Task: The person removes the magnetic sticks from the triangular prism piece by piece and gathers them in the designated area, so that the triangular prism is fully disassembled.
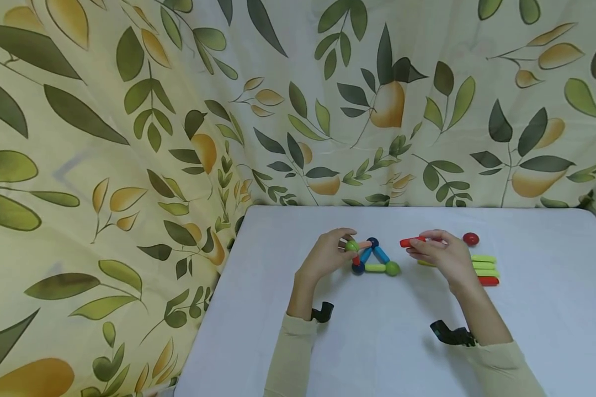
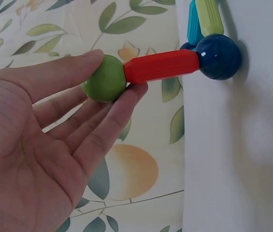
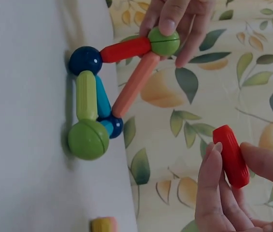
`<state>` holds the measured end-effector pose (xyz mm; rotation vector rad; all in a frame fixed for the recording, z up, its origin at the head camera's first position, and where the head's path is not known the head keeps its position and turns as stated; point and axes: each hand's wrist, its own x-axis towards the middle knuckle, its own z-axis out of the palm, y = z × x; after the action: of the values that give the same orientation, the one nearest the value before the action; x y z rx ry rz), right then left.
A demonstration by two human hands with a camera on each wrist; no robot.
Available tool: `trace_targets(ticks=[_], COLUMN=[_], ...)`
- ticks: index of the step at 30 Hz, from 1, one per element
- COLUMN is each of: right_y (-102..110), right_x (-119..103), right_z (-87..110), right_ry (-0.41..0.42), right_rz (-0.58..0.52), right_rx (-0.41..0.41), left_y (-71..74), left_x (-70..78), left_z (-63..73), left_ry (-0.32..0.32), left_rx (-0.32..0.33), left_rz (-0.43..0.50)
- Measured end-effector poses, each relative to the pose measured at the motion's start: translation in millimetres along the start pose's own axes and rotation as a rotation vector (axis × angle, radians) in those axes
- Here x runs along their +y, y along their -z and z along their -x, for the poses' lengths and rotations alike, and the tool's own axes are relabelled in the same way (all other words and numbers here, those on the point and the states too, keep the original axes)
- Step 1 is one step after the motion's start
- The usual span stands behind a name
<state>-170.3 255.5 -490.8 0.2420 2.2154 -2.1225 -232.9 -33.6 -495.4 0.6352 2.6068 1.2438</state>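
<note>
My left hand pinches a green ball between thumb and fingers, above the table. From that ball a red rod and a salmon rod slope down to two dark blue balls, one of them nearer me. These belong to a ball-and-rod frame whose base is a triangle: two blue rods, a light green rod and a second green ball at the right corner. To the right of the frame, my right hand holds a loose red rod by its sides, clear of the frame.
Beyond my right hand a red ball lies on the white table. Several light green rods and a red rod lie side by side there, partly hidden by the hand. Leaf-patterned cloth hangs behind and left.
</note>
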Motion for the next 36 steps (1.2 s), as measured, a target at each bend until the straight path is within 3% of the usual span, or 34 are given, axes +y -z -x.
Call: trace_targets(ticks=[4, 9, 16, 23, 36], right_y=[10, 18, 31, 46, 76], right_x=[3, 4, 9, 23, 37], right_z=[5.2, 10.9, 22.6, 32.3, 51.0], right_ry=[0.011, -0.038, -0.079, -0.12, -0.212], right_rz=[-0.042, -0.033, 0.123, 0.03, 0.015], right_rx=[0.004, 0.047, 0.12, 0.17, 0.249], left_y=[1.0, 2.2, 1.8, 1.1, -2.4], left_x=[1.2, 1.9, 0.1, 0.0, 0.5], left_z=[0.4, 0.8, -0.2, -0.3, 0.0], left_ry=[-0.009, -0.016, -0.028, -0.027, -0.005], left_rx=[0.004, 0.008, 0.015, 0.007, -0.006], left_rz=[0.002, 0.011, 0.006, 0.014, 0.009])
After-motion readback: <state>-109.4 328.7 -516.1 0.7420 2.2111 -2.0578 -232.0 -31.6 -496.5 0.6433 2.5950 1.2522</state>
